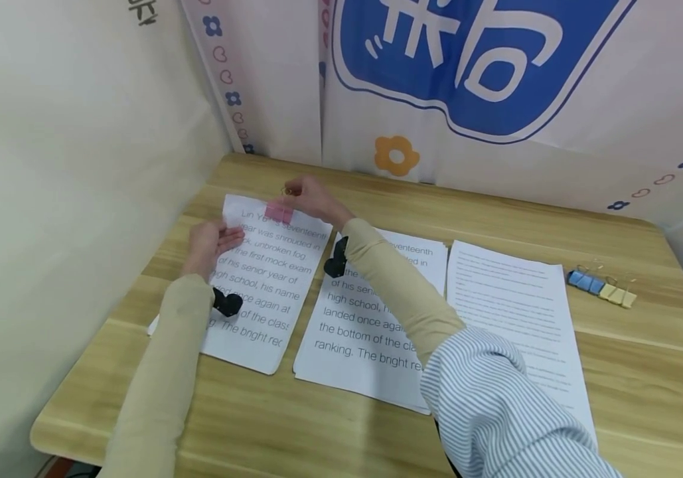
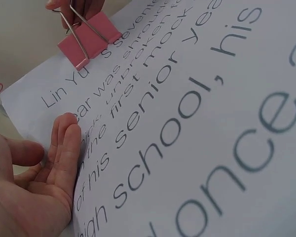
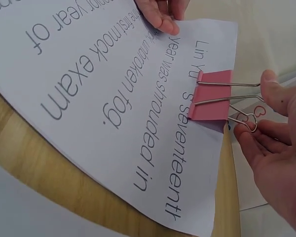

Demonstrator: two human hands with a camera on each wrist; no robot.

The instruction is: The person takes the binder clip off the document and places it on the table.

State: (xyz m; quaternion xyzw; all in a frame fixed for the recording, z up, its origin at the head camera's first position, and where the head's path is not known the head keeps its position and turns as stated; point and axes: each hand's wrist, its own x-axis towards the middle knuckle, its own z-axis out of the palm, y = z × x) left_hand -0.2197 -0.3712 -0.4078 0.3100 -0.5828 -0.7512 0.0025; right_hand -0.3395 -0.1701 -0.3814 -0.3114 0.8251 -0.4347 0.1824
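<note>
A pink binder clip [image 1: 279,212] sits over the top edge of the left paper stack [image 1: 257,292], with the printed sheet's edge inside its mouth. My right hand [image 1: 315,199] pinches the clip's wire handles, thumb on the upper ones and fingers under the lower one in the right wrist view. Along the stack's left edge rests my left hand [image 1: 206,245], its fingertips [image 2: 71,133] extended over the paper and the thumb held apart. The stack's top end is tilted up off the table in the right wrist view.
A second large-print stack [image 1: 359,338] lies to the right, partly under my right forearm. Beyond it is a small-print stack [image 1: 508,292]. A blue binder clip [image 1: 586,281] and a yellow binder clip [image 1: 618,294] lie on the wooden table [image 1: 329,425]. A printed sheet [image 1: 466,153] hangs behind.
</note>
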